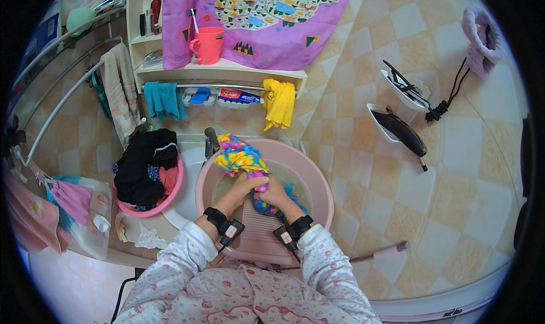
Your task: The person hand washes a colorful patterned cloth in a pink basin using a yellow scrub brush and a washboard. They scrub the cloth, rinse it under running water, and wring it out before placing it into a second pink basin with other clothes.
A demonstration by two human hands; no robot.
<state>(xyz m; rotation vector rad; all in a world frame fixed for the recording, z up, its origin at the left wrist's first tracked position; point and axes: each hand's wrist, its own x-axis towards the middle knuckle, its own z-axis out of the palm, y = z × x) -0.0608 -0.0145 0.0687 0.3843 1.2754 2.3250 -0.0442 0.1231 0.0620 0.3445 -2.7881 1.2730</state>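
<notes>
Both hands grip a wet, bunched-up cloth (241, 156) patterned in yellow, pink and blue. My left hand (239, 191) is closed on its middle, and my right hand (276, 193) closes on it just beside. One end bulges up beyond my fingers toward the basin's far rim. The other end hangs below my right hand, down by the cloudy water. Underneath is a pink washbasin (321, 196) with a ridged washboard (255, 233) built into its near side. How the fingers wrap the cloth is partly hidden.
Left of the basin, a smaller pink tub (179, 182) holds dark clothes (145, 168) on a white sink (190, 164). A faucet (211, 141) rises close behind the basin. Above, a rail (227, 87) carries a teal cloth (164, 100) and a yellow cloth (279, 104). A pink cup (208, 47) stands on the shelf.
</notes>
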